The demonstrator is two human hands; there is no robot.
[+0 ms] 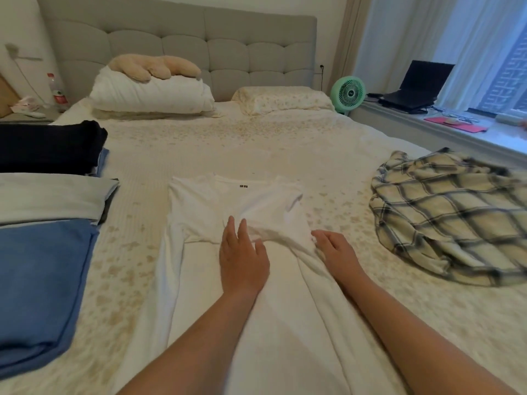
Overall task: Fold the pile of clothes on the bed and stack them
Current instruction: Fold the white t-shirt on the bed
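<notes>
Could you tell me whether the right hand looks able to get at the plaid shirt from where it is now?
Probably yes: the plaid shirt lies unfolded on the right hand's side, nothing between them.

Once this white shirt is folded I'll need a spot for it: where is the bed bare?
Bare bedspread lies between the white T-shirt and the pillows, and between it and the crumpled plaid shirt. The left edge is crowded with folded blue cloth and dark stacks.
</notes>
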